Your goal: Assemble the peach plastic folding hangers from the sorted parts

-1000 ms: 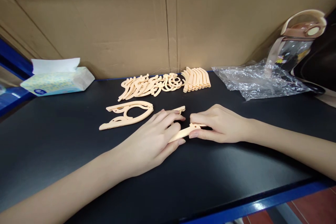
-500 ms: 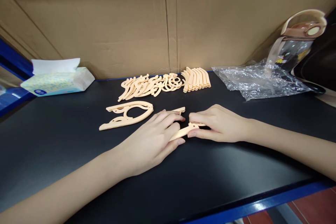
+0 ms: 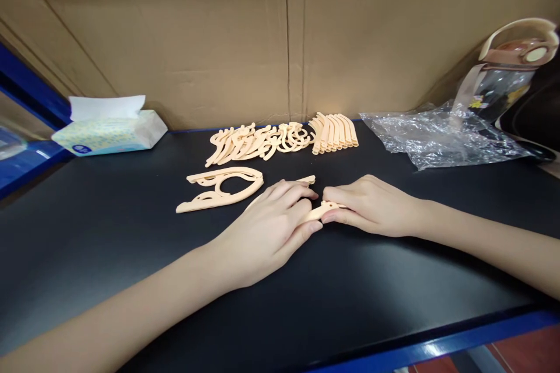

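Near the middle of the black table, my left hand (image 3: 273, 230) is closed around a peach plastic piece (image 3: 315, 213). My right hand (image 3: 371, 207) pinches the right end of that piece, where a small hole shows. Most of the piece is hidden by my fingers. Another peach part (image 3: 308, 179) pokes out beyond my left fingers. To the left lies a peach folded hanger-like frame (image 3: 219, 189), flat on the table. Behind are a pile of curved peach pieces (image 3: 245, 143) and a neat row of peach arms (image 3: 335, 133).
A tissue pack (image 3: 109, 131) lies at the back left. Crumpled clear plastic (image 3: 441, 137) and a transparent bottle (image 3: 503, 87) with a peach handle are at the back right. Cardboard (image 3: 227, 41) stands behind the black table (image 3: 350, 303), which has a blue edge.
The whole view has shifted, so things appear slightly to the right. My hands have come slightly closer together, still on the peach piece.
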`<move>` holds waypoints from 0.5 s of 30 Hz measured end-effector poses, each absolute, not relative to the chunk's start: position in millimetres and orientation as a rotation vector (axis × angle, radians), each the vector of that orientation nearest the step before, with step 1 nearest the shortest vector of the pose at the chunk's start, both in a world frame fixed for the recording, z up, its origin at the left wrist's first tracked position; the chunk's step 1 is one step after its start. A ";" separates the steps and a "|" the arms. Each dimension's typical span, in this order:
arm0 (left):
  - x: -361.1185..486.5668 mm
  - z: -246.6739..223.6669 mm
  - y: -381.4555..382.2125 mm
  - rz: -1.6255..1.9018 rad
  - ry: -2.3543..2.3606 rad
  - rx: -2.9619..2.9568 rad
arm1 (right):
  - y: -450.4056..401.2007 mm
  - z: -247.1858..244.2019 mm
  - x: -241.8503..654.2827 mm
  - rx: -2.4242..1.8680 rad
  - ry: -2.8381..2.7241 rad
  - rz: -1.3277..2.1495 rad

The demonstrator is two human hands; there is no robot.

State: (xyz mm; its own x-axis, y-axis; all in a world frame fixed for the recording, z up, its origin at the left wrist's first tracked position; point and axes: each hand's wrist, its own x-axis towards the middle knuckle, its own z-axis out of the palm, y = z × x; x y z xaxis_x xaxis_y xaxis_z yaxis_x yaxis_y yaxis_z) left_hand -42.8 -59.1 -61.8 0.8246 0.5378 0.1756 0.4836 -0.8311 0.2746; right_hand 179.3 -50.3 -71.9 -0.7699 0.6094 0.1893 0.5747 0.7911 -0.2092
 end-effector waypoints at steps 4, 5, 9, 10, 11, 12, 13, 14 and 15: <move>-45.5 -61.7 -60.3 0.362 0.803 2.781 | -51.0 -71.7 176.5 -0.920 -2.716 0.196; -46.3 -61.6 -60.5 0.358 0.807 2.778 | -51.2 -71.3 176.1 -0.917 -2.711 0.214; -47.5 -61.1 -61.1 0.356 0.800 2.777 | -51.6 -69.4 176.1 -0.903 -2.688 0.324; -47.5 -61.1 -61.1 0.355 0.796 2.779 | -51.5 -69.1 176.3 -0.906 -2.684 0.344; -47.5 -61.2 -61.1 0.353 0.794 2.779 | -51.4 -69.0 176.6 -0.909 -2.682 0.360; -47.4 -61.5 -61.0 0.348 0.792 2.779 | -51.3 -68.9 176.9 -0.915 -2.680 0.369; -47.4 -61.9 -61.0 0.343 0.792 2.779 | -51.2 -69.0 177.3 -0.920 -2.679 0.375; -47.3 -62.4 -60.9 0.337 0.793 2.779 | -51.2 -69.1 177.7 -0.923 -2.678 0.382; -47.2 -63.2 -60.8 0.330 0.796 2.780 | -51.4 -69.2 178.2 -0.926 -2.677 0.387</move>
